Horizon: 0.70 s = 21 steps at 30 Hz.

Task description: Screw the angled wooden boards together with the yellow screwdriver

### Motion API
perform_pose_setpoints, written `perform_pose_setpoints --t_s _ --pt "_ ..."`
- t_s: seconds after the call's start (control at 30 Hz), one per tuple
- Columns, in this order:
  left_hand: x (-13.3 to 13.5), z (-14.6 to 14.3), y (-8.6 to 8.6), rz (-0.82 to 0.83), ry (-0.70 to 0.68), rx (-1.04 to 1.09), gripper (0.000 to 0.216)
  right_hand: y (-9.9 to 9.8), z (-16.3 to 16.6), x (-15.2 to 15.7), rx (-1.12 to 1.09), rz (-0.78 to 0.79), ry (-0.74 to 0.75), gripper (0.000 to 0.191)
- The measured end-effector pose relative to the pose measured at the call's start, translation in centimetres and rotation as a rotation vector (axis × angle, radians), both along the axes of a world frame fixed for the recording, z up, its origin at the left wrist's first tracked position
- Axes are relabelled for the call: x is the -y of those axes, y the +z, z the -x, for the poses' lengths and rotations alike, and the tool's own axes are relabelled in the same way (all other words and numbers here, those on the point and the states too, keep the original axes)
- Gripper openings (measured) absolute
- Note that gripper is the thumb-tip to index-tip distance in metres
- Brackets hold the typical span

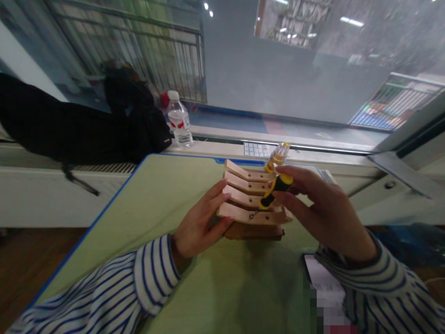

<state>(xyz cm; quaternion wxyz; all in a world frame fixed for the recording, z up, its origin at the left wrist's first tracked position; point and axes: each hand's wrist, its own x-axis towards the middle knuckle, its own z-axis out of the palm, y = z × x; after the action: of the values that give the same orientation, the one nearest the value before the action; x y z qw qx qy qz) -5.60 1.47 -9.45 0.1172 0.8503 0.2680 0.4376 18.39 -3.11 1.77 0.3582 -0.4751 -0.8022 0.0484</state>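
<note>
Gripping a yellow-and-black screwdriver [276, 191] by its handle in the right hand [323, 211], between thumb and fingers. Slanting its thin shank down and leftward to a dark spot on the nearest slat; too small to tell screw from hole. Holding the left end of a slatted wooden rack [238, 214] in the left hand [201, 222], with fingers along the slat ends and thumb at the nearest slat. Having the rack, four pale bent slats with dark round holes, toward the far side of a green, blue-edged bench [174, 185], just above a brown piece [253, 232]. Wearing blue-and-white striped sleeves [156, 266]. Having a flat, dark-edged item [321, 273], partly pixelated, beside the right sleeve. Seeing just past the rack a clear container [280, 152] with yellow parts. Facing, farther off, a blue-gridded sheet [256, 149], an upright water bottle [180, 123] with white cap, and black fabric [86, 130] at left. Looking through a window [295, 79] onto metal railings [174, 65].
</note>
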Motion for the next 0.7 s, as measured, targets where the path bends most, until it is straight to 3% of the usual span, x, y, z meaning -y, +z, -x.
perform_pose_setpoints --t_s 0.7 --pt "-0.1 0.09 -0.05 -0.006 -0.028 -0.002 0.055 0.12 0.68 0.26 0.064 0.014 0.025 0.034"
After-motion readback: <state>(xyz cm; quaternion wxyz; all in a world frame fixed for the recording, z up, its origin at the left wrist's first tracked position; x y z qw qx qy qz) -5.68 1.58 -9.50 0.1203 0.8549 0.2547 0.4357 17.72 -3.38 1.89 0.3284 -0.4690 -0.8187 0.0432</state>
